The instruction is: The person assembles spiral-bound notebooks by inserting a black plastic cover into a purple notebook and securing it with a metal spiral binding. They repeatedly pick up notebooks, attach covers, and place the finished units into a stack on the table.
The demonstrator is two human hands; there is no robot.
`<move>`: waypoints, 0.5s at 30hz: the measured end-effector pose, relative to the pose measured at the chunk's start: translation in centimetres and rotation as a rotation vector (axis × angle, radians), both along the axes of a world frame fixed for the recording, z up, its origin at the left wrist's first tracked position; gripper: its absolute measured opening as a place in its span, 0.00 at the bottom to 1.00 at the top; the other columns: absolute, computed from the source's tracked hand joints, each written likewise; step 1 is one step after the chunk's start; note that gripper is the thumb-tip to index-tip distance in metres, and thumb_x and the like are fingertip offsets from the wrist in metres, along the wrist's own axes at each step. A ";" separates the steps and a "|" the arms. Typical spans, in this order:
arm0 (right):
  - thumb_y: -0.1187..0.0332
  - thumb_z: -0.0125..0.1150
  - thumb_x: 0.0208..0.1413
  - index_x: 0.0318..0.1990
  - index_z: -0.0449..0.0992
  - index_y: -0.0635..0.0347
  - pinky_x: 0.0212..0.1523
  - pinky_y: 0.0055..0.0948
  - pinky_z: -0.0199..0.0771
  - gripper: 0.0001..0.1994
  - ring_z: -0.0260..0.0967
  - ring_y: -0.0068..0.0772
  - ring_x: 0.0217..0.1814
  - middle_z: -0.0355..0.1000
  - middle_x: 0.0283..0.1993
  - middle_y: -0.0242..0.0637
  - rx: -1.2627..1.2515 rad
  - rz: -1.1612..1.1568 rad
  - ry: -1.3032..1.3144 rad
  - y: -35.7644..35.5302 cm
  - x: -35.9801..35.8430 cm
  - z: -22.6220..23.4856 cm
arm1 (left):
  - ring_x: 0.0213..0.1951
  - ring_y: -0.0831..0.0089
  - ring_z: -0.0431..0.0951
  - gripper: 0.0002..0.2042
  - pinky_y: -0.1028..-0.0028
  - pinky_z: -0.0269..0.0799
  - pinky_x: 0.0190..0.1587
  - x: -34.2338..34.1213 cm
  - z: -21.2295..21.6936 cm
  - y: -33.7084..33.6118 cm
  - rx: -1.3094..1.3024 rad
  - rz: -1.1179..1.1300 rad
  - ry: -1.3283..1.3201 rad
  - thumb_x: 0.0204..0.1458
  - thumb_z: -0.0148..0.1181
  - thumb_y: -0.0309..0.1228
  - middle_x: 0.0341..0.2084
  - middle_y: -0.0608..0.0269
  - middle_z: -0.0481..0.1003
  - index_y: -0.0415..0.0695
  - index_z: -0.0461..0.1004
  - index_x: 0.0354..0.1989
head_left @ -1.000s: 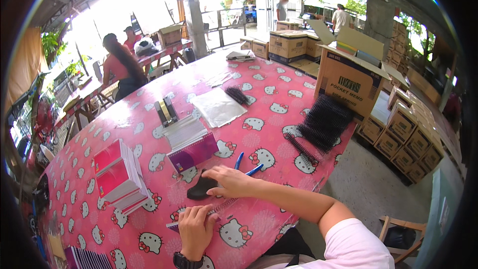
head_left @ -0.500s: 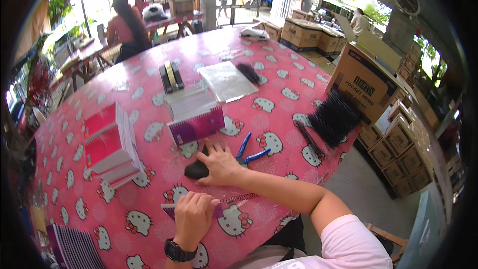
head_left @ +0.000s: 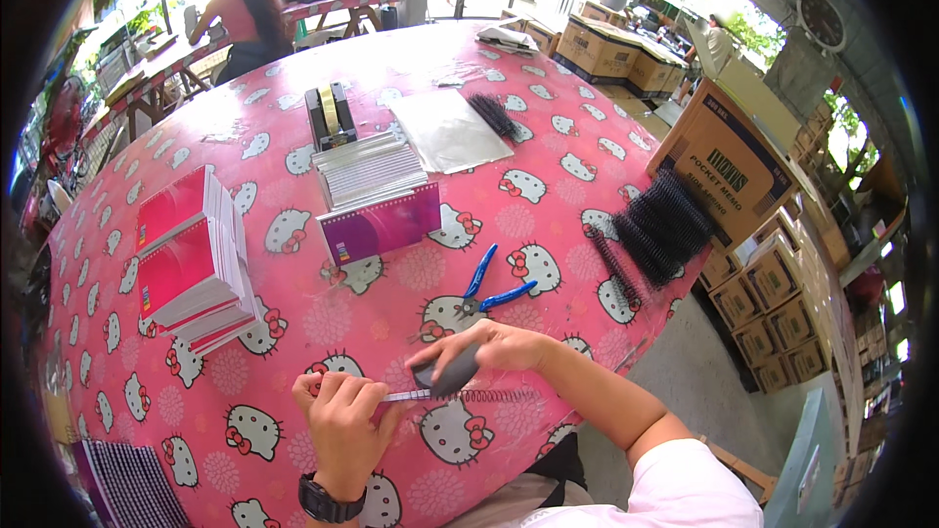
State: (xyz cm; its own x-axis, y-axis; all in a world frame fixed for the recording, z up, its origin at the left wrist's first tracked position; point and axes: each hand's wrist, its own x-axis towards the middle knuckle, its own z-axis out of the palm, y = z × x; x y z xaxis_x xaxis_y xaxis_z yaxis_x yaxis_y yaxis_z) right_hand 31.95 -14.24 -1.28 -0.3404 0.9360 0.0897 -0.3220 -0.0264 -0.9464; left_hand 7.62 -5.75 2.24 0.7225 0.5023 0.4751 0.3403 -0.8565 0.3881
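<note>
Near the table's front edge, my left hand [head_left: 344, 420] is closed on a thin memo notebook [head_left: 401, 395] held edge-on, mostly hidden by my fingers. A spiral binding coil [head_left: 499, 395] sticks out from the notebook's right end. My right hand [head_left: 494, 347] grips a dark grey, rounded, pad-like piece [head_left: 455, 372] at that end, over the start of the coil; whether the two touch I cannot tell. Just beyond my right hand lie blue-handled pliers [head_left: 481, 293]. Farther back is a row of purple-covered notebooks [head_left: 381, 222].
Pink-covered booklets [head_left: 196, 269] are stacked at left, and coil-bound notebooks [head_left: 132, 484] lie near left. A tape dispenser [head_left: 331, 117], plastic sheets [head_left: 450, 132] and black coils [head_left: 665, 230] sit farther back. A carton [head_left: 719, 152] stands at the right edge. Other people are in the background.
My right hand has picked up the dark grey piece from the table and brought it nearer, to the notebook's coil end. My left hand has moved slightly left with the notebook.
</note>
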 end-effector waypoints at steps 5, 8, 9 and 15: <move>0.46 0.63 0.45 0.43 0.80 0.60 0.53 0.33 0.68 0.27 0.66 0.38 0.57 0.63 0.61 0.51 -0.006 -0.026 0.117 0.6 -0.8 1.5 | 0.34 0.70 0.72 0.12 0.61 0.54 0.49 -0.2 -0.3 0.5 -0.019 -0.026 -0.035 0.33 0.71 0.36 0.23 0.70 0.73 0.49 0.75 0.25; 0.50 0.63 0.50 0.45 0.78 0.64 0.59 0.35 0.61 0.24 0.65 0.38 0.58 0.65 0.60 0.47 0.010 -0.084 -0.321 0.8 -0.9 0.5 | 0.33 0.70 0.72 0.12 0.62 0.54 0.48 -0.2 -0.2 0.7 -0.023 -0.054 -0.042 0.33 0.71 0.37 0.23 0.71 0.73 0.49 0.76 0.26; 0.51 0.64 0.50 0.45 0.78 0.65 0.60 0.36 0.60 0.24 0.65 0.39 0.59 0.66 0.59 0.49 -0.103 -0.164 -0.358 1.0 -0.9 0.6 | 0.33 0.71 0.72 0.13 0.63 0.54 0.48 -0.3 -0.2 0.7 -0.020 -0.053 -0.040 0.33 0.71 0.37 0.23 0.71 0.73 0.50 0.76 0.27; 0.54 0.63 0.50 0.44 0.78 0.67 0.58 0.34 0.61 0.22 0.66 0.37 0.57 0.66 0.59 0.48 -0.023 -0.133 -0.242 0.9 -1.3 1.2 | 0.30 0.73 0.72 0.23 0.63 0.55 0.49 0.0 0.1 0.6 -0.074 -0.008 -0.060 0.31 0.73 0.35 0.21 0.73 0.72 0.50 0.75 0.40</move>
State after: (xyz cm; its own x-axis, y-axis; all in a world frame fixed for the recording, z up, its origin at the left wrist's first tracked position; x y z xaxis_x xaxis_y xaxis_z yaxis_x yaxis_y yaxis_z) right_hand 30.60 -13.30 -0.12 -0.2231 0.9748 -0.0006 -0.0886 -0.0209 -0.9958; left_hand 7.58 -5.14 2.30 0.6982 0.5316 0.4795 0.3076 -0.8275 0.4697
